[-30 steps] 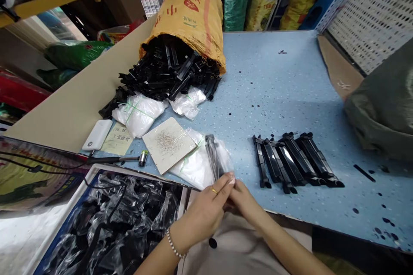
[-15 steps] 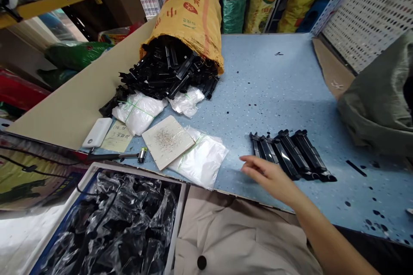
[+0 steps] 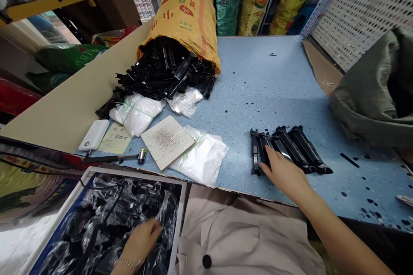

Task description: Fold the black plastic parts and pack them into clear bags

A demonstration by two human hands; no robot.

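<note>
My right hand [image 3: 285, 176] is over the row of long black plastic parts [image 3: 303, 148] on the blue table. Its thumb and forefinger are closed round one part near the row's left end; the other fingers are partly hidden. The leftmost part [image 3: 254, 152] lies just beyond the fingertips. My left hand [image 3: 145, 238], with a bracelet at the wrist, is above the crate [image 3: 182, 219] of black pieces in clear plastic bags [image 3: 112, 223]. That hand is smeared by motion, and its fingers do not show clearly.
A yellow sack [image 3: 190, 21] spills black parts [image 3: 161, 73] at the back left. White plastic bag bundles [image 3: 203, 159], a speckled square board [image 3: 167, 139], a hammer [image 3: 141, 156], a note [image 3: 114, 138] and a white device [image 3: 94, 134] lie in front. A grey-green sack [image 3: 364, 99] stands right.
My right hand has moved right, from beside the row onto a black part. My left hand has come into view over the crate. The view has shifted slightly.
</note>
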